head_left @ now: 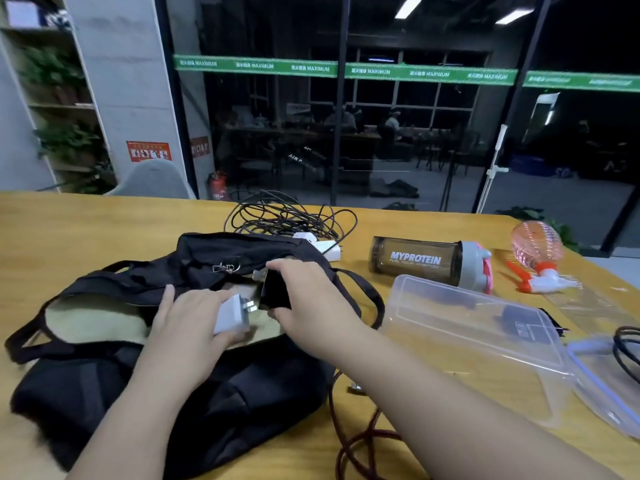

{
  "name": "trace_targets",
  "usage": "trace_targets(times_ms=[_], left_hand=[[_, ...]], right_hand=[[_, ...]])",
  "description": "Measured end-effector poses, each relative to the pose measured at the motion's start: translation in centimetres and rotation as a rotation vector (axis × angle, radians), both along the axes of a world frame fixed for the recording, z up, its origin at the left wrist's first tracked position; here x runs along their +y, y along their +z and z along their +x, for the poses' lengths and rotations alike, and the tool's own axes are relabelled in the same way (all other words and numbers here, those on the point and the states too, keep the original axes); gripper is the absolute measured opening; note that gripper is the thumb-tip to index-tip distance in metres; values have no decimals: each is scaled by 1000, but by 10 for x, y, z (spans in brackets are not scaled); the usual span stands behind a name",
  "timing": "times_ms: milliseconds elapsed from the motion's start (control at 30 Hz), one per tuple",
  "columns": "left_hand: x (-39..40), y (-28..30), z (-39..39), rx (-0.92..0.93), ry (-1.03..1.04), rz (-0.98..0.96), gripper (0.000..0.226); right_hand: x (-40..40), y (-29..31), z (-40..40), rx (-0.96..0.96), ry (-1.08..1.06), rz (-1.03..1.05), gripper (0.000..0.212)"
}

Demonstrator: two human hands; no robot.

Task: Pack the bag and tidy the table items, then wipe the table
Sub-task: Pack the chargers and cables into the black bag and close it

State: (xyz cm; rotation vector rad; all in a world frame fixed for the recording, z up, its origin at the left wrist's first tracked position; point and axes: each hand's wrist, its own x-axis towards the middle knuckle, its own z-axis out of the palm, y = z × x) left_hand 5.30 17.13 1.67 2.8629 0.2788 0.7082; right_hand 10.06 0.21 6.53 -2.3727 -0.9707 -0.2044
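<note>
Bag (194, 386) lies open under both hands, mouth gaping up, pale lining showing just left of the left hand, its long axis running from lower left up toward the far right. Packing is the step in hand, and it looks early days: plenty is out on the table (69, 223) beyond the hands.

Left hand (188, 327) grips a white plug (232, 314), prongs pointing right toward the other hand. Right hand (304, 299) is curled over a black block (275, 289), pinching it from above, standing roughly upright at the bag's mouth. The two hands are close together, almost touching, right over the opening.

Next move, by my reading: both pieces go down into the lining and the fingers let go, without snagging the strap (367, 296) looping just right of the right hand.

Beyond the hands sits a tangle of cable (287, 216) with another white charger (329, 249). Off to the right, a shaker (426, 259) lies on its side, lid pointing right; past it a pink spray bottle (535, 252), nozzle toward us. Near the right forearm, a clear box (467, 327) and its lid (602, 386). A dark red cord (349, 434) snakes beneath the right arm.

Wiping comes last.
</note>
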Motion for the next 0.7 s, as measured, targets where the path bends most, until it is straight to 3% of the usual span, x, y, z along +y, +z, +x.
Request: trace_targets(times_ms=[267,433,600,700], left_hand=[[-4,-4,-4,30,88,-11,37],[-4,-10,-3,15,60,0,26],[-2,-16,-4,-10,44,-73,47],[-4,-10,-6,-88,95,-134,42]], right_hand=[[18,-15,13,-44,8,-267,52],[31,-25,24,-35,31,-323,41],[45,-28,34,-118,44,-382,39],[50,-29,37,-270,-15,-401,37]])
